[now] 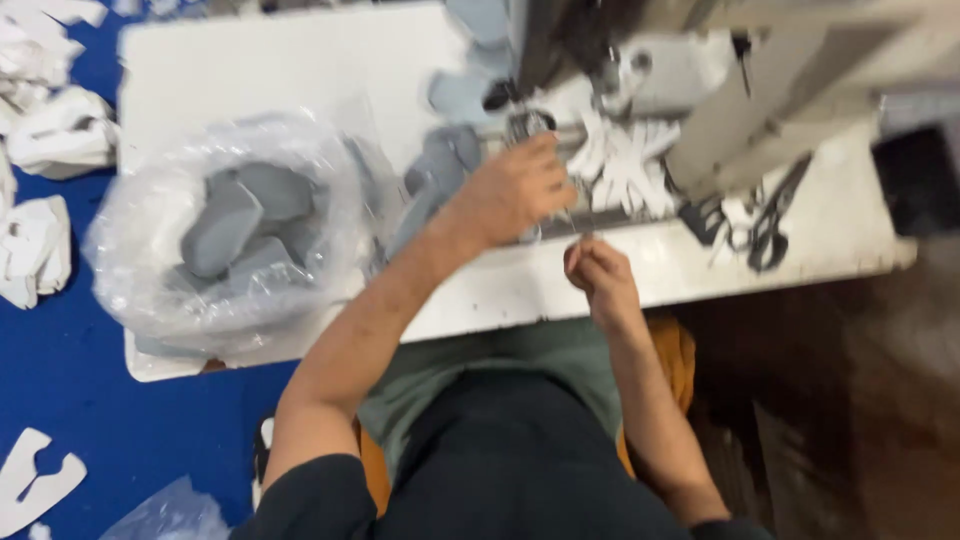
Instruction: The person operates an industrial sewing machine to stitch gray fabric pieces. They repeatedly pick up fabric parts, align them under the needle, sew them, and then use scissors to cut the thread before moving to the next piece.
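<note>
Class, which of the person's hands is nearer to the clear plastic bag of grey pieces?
Left. The left hand lies just right of the bag; the right hand is farther right, near the table edge.

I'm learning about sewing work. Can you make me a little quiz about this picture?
1. True or false: the clear plastic bag holds grey pieces.
2. Which hand is up by the sewing machine: A the left hand, B the right hand?
3. Fill in: the black scissors lie on the white ____.

Key: 1 true. 2 A. 3 table.
</note>
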